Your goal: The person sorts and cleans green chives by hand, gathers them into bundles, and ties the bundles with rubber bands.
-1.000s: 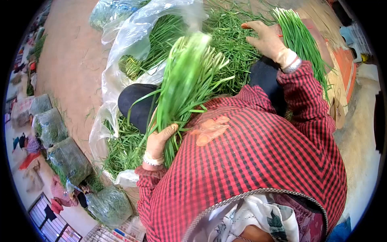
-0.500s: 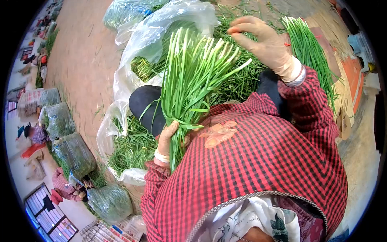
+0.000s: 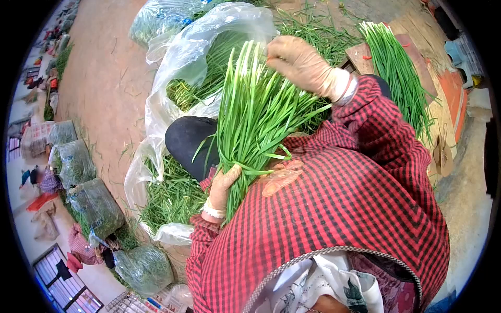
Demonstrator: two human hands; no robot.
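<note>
Head view shows me the left hand (image 3: 222, 187), its grip around the leafy end (image 3: 240, 190) of a green bunch (image 3: 255, 115) beside the left knee (image 3: 190, 143); the right hand (image 3: 300, 62) nears the pale tips (image 3: 248, 60), its grip unclear.

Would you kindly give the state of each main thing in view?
Held chives: fanned out
Left hand: gloved, closed around them
Right hand: gloved, near their pale ends
Chive bundle: lying on a board
Clear plastic: open, crumpled
Bales: plastic-wrapped
</note>
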